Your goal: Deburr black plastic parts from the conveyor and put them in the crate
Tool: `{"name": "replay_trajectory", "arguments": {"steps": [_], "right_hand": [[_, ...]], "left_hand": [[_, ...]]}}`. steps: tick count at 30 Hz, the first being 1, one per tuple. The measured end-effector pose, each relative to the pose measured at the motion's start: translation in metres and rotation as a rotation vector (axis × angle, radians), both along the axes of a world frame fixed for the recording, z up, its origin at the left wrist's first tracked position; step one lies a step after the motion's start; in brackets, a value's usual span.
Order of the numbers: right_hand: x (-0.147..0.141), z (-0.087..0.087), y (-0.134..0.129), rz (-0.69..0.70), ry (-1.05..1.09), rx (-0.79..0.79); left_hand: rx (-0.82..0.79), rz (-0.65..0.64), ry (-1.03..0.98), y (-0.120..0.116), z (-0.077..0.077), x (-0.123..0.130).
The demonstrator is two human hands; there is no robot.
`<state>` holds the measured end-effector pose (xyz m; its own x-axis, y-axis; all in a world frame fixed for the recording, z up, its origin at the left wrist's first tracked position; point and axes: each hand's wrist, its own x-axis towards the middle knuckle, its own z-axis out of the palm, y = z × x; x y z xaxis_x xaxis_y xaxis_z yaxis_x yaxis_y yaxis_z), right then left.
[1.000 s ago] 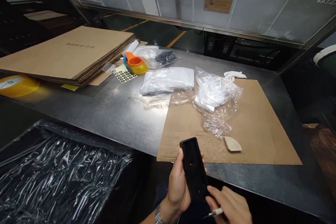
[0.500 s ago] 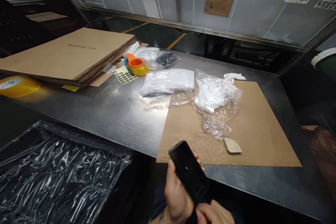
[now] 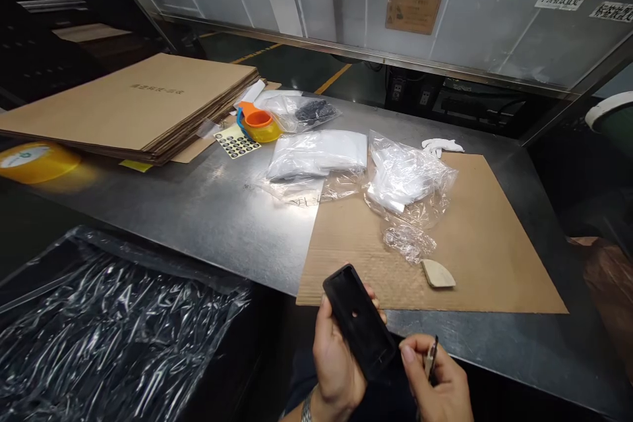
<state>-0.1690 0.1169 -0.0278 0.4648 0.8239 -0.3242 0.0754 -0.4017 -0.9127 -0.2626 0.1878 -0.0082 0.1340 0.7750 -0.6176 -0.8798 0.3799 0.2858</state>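
My left hand [image 3: 336,362] is wrapped round a black rectangular case [image 3: 359,323], held tilted near the table's front edge. The case has a raised rim, a hollow inside and a small hole near its middle. Just right of the case's lower end is my right hand [image 3: 438,376], thumb and forefinger pinched together. A slim pointed metal tool [image 3: 431,359] sticks up between its fingers; I cannot make out its exact kind. Whether the pinched fingertips also hold something small and dark is unclear.
Cardboard sheet [image 3: 475,231] on the metal table [image 3: 232,211] carries a wooden wedge [image 3: 438,274] and a clear plastic bag [image 3: 410,175]. Farther left are white bagged sheets [image 3: 321,155], tape rolls [image 3: 39,161], stickers [image 3: 237,143] and stacked cardboard [image 3: 133,102]. A plastic-lined bin [image 3: 123,330] stands lower left.
My right hand has moved right and up, away from the case's lower end, and the metal tool in it now shows. The case has shifted slightly right, its hollow side showing more.
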Motion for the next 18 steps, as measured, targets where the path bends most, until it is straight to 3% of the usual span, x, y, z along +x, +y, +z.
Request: {"name": "replay_trajectory", "arguments": {"steps": [3,9,14,18], "right_hand": [[0.006,0.002,0.003,-0.003,-0.014,0.024],[0.027,0.008,0.018,0.039,0.014,0.048],[0.049,0.013,0.044,0.272,0.178,0.028],[0.057,0.016,0.062,0.536,0.323,0.013]], "left_hand": [[-0.026,-0.055,-0.016,-0.001,-0.001,0.0],[0.001,-0.331,-0.099,-0.006,-0.009,-0.001],[-0.002,-0.424,-0.113,-0.012,-0.017,0.003],[0.036,-0.694,-0.079,-0.015,-0.018,0.005]]}}
